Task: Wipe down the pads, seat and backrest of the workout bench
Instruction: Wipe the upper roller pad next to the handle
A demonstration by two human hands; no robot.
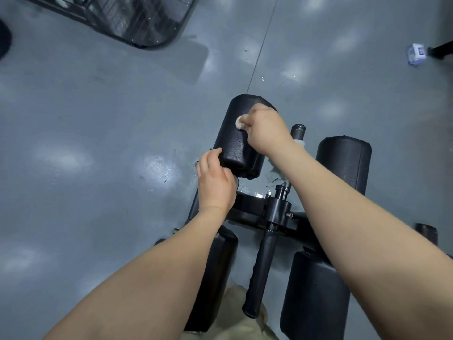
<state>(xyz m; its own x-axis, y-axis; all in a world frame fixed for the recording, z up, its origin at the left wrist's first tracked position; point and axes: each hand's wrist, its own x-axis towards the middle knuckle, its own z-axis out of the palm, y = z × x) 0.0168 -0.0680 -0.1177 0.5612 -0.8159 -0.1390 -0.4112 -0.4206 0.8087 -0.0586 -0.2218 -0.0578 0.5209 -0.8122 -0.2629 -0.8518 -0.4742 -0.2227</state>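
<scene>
Landmark: the far-left pad [235, 138], a black roller cushion; every place below is given from it
Cloth: a small pale wad [239, 122] pressed on the pad's upper face, towards its far end
Right hand: [266, 130] lies on top of the pad over the cloth; fingers curled and bunched together, pinching the wad down; the fingertips are hidden under the knuckles
Left hand: [214, 182] sits at the pad's near end, fingers close together and curved over its left corner, holding it; where the thumb lies I cannot tell
Step in hand: wiping this pad, judging from the cloth contact and the damp speckle on the vinyl just nearer than the cloth
Doing it well: hold the near end firm so the roller cannot spin under the cloth; draw the wad in long overlapping strokes from far end to near end; then turn the roller to reach the underside and end caps; opening the wad out would cover more per pass
Risk: damp vinyl may let the bracing grip slip and leave streaks
Left to do, likely: the far-right pad [343, 163] to its right, the near-left pad [215, 278] and near-right pad [313, 295] closer to the person; seat and backrest are not in view
Centre post: [263, 266] lies nearer than the pad and to its right, between the near pads
</scene>
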